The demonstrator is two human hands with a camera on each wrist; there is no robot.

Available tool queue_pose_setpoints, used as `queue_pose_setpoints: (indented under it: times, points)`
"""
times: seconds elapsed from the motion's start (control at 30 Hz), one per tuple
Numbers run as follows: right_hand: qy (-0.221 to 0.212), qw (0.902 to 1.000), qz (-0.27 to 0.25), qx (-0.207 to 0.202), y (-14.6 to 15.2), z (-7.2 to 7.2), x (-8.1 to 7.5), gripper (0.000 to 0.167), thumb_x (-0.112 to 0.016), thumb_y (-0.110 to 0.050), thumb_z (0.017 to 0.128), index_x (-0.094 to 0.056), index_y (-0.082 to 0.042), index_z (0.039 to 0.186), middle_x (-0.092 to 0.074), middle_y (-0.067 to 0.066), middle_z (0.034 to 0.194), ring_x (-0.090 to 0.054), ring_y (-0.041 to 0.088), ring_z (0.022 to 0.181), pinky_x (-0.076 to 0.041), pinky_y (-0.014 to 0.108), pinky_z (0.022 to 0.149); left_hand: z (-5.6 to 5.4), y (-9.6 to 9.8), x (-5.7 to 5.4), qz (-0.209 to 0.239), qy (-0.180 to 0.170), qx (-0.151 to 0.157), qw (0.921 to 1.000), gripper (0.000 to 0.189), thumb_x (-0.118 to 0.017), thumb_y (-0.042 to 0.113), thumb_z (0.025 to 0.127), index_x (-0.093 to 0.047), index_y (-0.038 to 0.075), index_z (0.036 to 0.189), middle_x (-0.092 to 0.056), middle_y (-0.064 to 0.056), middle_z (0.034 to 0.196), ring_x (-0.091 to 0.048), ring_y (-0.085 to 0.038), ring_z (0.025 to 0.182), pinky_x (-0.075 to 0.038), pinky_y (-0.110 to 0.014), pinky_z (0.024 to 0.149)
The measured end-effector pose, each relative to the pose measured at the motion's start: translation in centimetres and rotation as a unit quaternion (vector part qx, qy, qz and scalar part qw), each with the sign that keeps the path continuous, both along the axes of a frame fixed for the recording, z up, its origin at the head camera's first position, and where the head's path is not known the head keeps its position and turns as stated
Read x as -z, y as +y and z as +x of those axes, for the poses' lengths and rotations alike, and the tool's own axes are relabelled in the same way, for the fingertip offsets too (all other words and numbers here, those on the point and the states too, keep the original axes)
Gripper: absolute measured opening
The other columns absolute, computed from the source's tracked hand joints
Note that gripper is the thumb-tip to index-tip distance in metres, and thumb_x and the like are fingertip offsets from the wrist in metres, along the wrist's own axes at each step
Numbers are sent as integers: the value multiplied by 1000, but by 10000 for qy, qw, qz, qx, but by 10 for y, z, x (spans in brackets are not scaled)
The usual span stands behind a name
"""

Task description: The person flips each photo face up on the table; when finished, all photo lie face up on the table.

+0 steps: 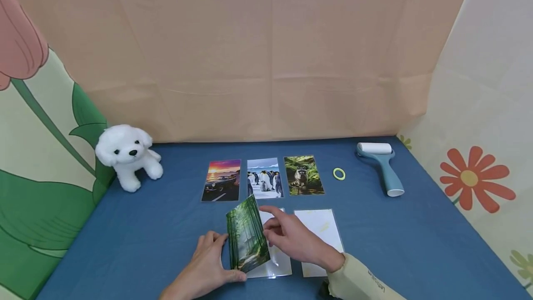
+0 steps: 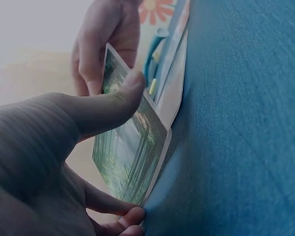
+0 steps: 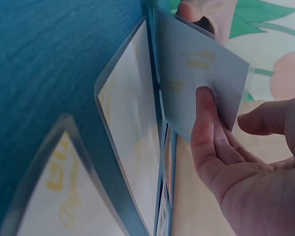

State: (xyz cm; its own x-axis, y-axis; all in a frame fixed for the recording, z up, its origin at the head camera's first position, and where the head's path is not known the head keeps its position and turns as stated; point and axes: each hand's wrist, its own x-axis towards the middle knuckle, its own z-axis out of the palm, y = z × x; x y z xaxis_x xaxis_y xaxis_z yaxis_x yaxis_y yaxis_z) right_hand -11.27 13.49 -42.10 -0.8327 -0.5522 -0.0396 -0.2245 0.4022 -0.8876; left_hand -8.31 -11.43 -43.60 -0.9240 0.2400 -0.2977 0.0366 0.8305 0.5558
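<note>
While the left hand (image 1: 208,262) pinches a rectangular green forest-print card (image 1: 247,235), the unclenched right hand (image 1: 294,240) touches its back opposite that grip.

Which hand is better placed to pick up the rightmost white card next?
Probably the right hand: it is nearer to the rightmost white card, while the left hand grips the forest card.

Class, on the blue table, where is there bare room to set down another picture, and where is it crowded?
Bare: between the plush dog and the car picture; also right front, bordered by the roller, the rightmost white card and the sleeve. Crowded: front middle, where the left grip and right grip flank the tilted forest picture.
</note>
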Motion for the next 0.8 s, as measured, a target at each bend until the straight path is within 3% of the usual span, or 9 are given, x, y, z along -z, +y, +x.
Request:
queue_pose_setpoints:
  times: [0.3, 0.47, 0.67, 0.8]
  points:
    - [-137, 9993, -330, 140, -1, 0, 1, 53, -51, -6, 104, -35, -9, 154, -70, -5, 101, -66, 19, 79, -50, 31, 70, 1, -1, -1, 57, 51, -206, 9998, 116, -92, 57, 63, -44, -11, 144, -46, -20, 124, -41, -39, 112, -41, -60, 93]
    - [-198, 9987, -416, 220, -2, 2, 2, 55, -51, -4, 103, -34, -11, 155, -68, -4, 103, -67, 19, 82, -52, 31, 75, 0, -3, -3, 158, 173, -314, 9992, 115, -91, 54, 66, -40, -11, 146, -53, -13, 112, -49, -34, 104, -43, -56, 87]
    - [-271, 9981, -482, 261, -7, 3, 4, 66, -57, 1, 97, -32, -10, 157, -62, 0, 110, -67, 12, 97, -53, 29, 81, -2, -3, -6, 202, 107, -487, 9985, 122, -94, 51, 63, -33, -10, 149, -54, -7, 97, -52, -27, 92, -45, -51, 79]
    - [-166, 9992, -282, 230, -10, 3, 4, 77, -67, 1, 92, -29, -12, 158, -58, 0, 109, -66, 11, 91, -52, 28, 77, -1, -4, -9, 11, 394, -437, 9983, 124, -95, 51, 61, -33, -10, 149, -54, -8, 97, -53, -26, 89, -46, -50, 76]
